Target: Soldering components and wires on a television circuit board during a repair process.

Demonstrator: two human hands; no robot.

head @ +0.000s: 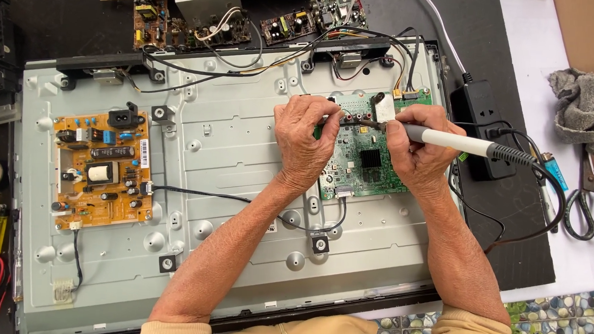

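Your right hand [416, 149] grips a soldering iron [447, 139] over the green circuit board [368, 160]. Your left hand [305, 144] rests on the board's left edge, seemingly pinching something small.

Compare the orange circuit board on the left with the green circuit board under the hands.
The orange circuit board lies fully in view with nobody touching it; the green circuit board is partly hidden by the left hand and right hand, which holds a soldering iron over it. The orange one looks larger. Both sit on the grey metal panel with wires attached.
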